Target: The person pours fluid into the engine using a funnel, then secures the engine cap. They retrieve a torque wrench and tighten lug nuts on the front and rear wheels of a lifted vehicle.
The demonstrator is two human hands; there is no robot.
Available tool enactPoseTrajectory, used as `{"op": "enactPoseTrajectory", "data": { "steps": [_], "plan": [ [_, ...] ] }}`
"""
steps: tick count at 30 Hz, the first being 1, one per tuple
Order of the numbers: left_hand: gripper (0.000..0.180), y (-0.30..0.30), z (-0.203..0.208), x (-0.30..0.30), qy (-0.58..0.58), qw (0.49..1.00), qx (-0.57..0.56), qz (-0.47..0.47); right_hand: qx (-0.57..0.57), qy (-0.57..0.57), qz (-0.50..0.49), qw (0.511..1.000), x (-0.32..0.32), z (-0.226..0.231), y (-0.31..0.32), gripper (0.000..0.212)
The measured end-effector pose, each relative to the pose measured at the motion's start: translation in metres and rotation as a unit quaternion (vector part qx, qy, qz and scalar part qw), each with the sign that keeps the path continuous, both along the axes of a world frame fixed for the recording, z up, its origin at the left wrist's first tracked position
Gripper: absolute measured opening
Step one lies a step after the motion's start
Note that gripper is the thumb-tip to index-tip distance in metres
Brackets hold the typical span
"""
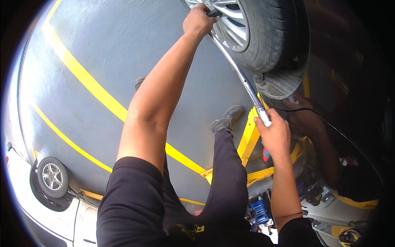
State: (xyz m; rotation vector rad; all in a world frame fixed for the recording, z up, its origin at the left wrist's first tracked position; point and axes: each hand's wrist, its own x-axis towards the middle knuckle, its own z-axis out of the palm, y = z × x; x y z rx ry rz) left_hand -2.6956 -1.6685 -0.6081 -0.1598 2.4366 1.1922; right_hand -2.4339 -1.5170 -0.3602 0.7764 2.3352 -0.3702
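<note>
A long silver torque wrench (235,66) slants from the wheel's centre down to the right. My left hand (199,21) is closed around its head end, close against the silver alloy wheel (233,36); a black piece shows beside my fingers. The socket and the nut are hidden by that hand. My right hand (275,132) grips the handle end, thumb along the metal. The wheel carries a dusty black tyre (267,35) and sits on a dark, shiny car body (337,82).
A mud flap (279,84) hangs behind the tyre. Yellow lift arms (250,136) stand below the car, near my boot (227,118). A thin black cable (329,121) runs along the bodywork. Yellow lines (88,80) cross the grey floor. A white car (53,220) stands at lower left.
</note>
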Motion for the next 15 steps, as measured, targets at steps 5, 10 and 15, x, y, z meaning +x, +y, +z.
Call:
{"op": "enactPoseTrajectory", "data": {
  "steps": [5, 10, 15],
  "plan": [
    [0.042, -0.002, -0.012, -0.010, 0.005, 0.987, -0.086, -0.137, 0.112, -0.039, 0.018, 0.993, 0.012, -0.060, 0.001, 0.033],
    [0.042, -0.006, -0.014, -0.022, -0.105, 0.979, -0.057, -0.167, 0.132, -0.013, 0.045, 0.990, 0.029, -0.072, 0.007, 0.029],
    [0.046, 0.000, -0.020, -0.020, -0.096, 0.980, -0.060, -0.164, 0.141, 0.037, 0.068, 0.987, 0.048, -0.098, 0.014, 0.029]
  ]
}}
